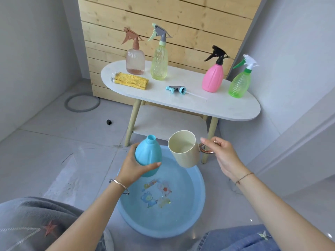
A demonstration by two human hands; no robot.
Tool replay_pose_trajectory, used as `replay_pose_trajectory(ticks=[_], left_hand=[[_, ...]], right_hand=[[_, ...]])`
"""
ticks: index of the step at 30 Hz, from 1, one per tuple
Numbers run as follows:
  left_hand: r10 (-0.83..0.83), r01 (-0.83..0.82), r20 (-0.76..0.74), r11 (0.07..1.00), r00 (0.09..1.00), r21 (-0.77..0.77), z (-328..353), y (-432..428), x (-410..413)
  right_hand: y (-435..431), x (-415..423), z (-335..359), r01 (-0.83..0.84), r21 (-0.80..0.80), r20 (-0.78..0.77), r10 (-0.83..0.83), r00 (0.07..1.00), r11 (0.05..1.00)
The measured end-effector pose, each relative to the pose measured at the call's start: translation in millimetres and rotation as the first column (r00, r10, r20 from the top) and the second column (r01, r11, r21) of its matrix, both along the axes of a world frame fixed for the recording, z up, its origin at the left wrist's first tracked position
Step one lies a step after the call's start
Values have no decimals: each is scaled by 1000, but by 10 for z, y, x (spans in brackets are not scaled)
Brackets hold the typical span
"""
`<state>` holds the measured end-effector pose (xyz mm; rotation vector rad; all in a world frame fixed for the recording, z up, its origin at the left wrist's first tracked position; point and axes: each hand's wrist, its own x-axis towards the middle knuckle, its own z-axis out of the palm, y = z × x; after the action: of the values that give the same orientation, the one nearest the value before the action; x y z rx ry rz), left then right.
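left hand (pixel 133 168) wrapped round open blue bottle (pixel 148 156), centre frame over basin (pixel 197 201); right hand (pixel 223 157) pinching handle of cream cup (pixel 184 151), tilted just right of bottle neck

Matt opaque plastic on blue bottle (pixel 147 157); cream cup (pixel 183 151) also matt plastic, with shiny coppery metal ring handle (pixel 206 150). Smooth glossy plastic basin (pixel 197 201) (printed cartoon figures inside). Fluffy yellow cloth (pixel 131 80) on smooth matt white tabletop (pixel 217 105), knotty unpainted wood slats (pixel 181 20) behind, glossy grey floor tiles (pixel 63 134)
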<state>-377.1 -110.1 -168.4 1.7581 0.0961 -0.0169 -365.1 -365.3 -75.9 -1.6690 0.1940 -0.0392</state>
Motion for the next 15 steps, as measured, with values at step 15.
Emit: replay_pose_trajectory(ticks=[15], left_hand=[[-197, 187, 17, 951, 980, 247, -119, -128, -137]], right_hand=[[21, -165, 160, 70, -147, 172, -44, 984, 987]])
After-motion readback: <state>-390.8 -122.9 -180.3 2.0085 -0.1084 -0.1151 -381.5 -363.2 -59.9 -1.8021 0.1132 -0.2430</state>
